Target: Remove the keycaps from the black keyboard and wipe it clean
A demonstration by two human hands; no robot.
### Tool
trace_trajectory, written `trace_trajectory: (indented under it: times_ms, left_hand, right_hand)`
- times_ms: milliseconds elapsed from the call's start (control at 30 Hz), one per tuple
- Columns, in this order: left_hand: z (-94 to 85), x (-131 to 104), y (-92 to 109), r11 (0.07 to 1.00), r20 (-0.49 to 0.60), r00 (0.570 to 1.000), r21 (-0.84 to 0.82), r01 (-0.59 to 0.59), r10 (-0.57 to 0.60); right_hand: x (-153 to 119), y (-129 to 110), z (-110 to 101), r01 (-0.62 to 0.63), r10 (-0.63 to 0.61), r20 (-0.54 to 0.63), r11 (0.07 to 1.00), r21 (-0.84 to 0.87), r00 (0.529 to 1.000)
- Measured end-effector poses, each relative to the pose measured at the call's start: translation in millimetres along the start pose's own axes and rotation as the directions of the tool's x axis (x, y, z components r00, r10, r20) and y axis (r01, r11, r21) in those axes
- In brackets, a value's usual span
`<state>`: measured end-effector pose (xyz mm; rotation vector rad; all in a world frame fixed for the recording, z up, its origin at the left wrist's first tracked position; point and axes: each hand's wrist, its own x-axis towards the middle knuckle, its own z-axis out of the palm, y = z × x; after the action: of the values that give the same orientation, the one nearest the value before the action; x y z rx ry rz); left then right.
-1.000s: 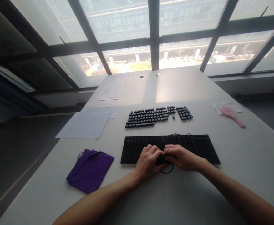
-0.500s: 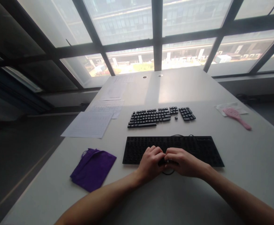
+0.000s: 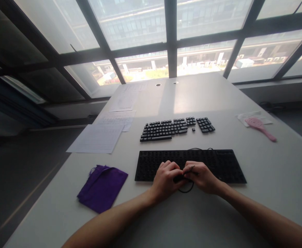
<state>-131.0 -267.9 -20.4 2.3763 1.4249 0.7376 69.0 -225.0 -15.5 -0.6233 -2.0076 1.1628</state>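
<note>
A black keyboard base [image 3: 218, 165] without keycaps lies flat on the white table, and both hands meet over its near edge. My left hand [image 3: 166, 179] is closed around part of a black cable [image 3: 189, 189], mostly hidden in the fingers; one loop hangs below. Fingers of my right hand [image 3: 202, 176] pinch the cable too, and a thin dark end pokes up across them. Just beyond the base, black keycaps [image 3: 163, 129] lie grouped in keyboard layout, with a single keycap [image 3: 193, 130] apart.
On the left lie a purple cloth bag [image 3: 103, 189] and several sheets of paper [image 3: 96, 137]. A pink hairbrush-shaped item [image 3: 261, 128] rests partly on a white wrapper [image 3: 264, 117] at the right. Windows stand behind the table's far edge.
My right hand has turned slightly, and a thin dark end now shows across its fingers. The cable loop below shows more. My left hand stays almost in place.
</note>
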Motion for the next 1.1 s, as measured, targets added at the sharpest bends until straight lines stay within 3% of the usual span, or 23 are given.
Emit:
trace_trajectory:
  times_ms: [100, 267, 533, 733, 967, 1100]
  left_hand:
    - [-0.4, 0.3, 0.1, 1.0, 0.0, 1.0, -0.023, 0.015, -0.015]
    - [-2.0, 1.1, -1.0, 0.994, -0.007, 0.998, -0.089, 0.062, -0.063]
    - [-6.7, 1.9, 0.8, 0.986, -0.039, 0.998, -0.16, 0.05, -0.057]
    - [-4.5, 1.4, -0.9, 0.981, -0.075, 0.996, -0.191, 0.041, -0.056]
    - [0.4, -1.9, -5.3, 0.984, -0.086, 0.996, -0.175, -0.011, -0.004]
    - [-1.2, -1.2, -5.0, 0.98, -0.079, 0.997, -0.197, -0.022, 0.007]
  right_hand:
    - [0.3, -0.4, -0.2, -0.029, 0.03, -0.023, 0.998, 0.05, 0.999]
    - [-0.1, 0.2, -0.5, -0.101, 0.145, -0.181, 0.968, 0.231, 0.973]
    - [0.2, -0.2, 2.6, -0.031, 0.04, -0.077, 0.992, 0.119, 0.996]
    - [1.3, -1.3, 4.0, -0.045, 0.052, -0.17, 0.998, 0.042, 0.984]
    - [1.4, 0.0, 4.2, -0.011, 0.011, -0.074, 1.0, -0.004, 0.997]
    - [0.6, 2.2, 4.4, -0.058, 0.062, -0.143, 0.998, 0.028, 0.988]
